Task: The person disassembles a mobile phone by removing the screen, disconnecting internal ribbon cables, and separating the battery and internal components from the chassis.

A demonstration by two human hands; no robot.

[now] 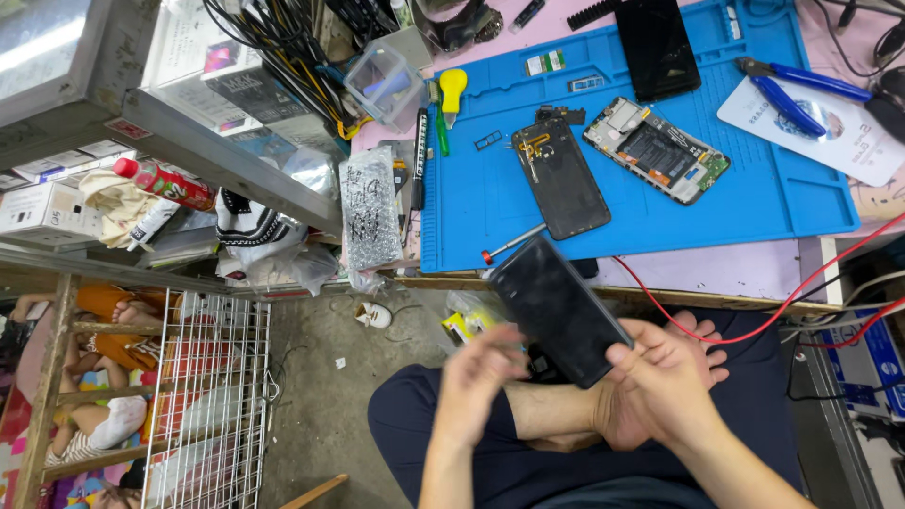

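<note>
The big blue work mat [754, 188] on the table holds an open phone body [657, 151], a dark back cover [563, 179], another black screen [657, 47] and a small red-tipped screwdriver [514, 242]. Over the person's lap, away from the table, the right hand [660, 377] holds a black phone screen panel [556, 306], fingers curled around its lower edge. The left hand [481, 372] is blurry, with loose, open fingers just touching the panel, so I think the thin glass could slip and fall on the hard floor.
</note>
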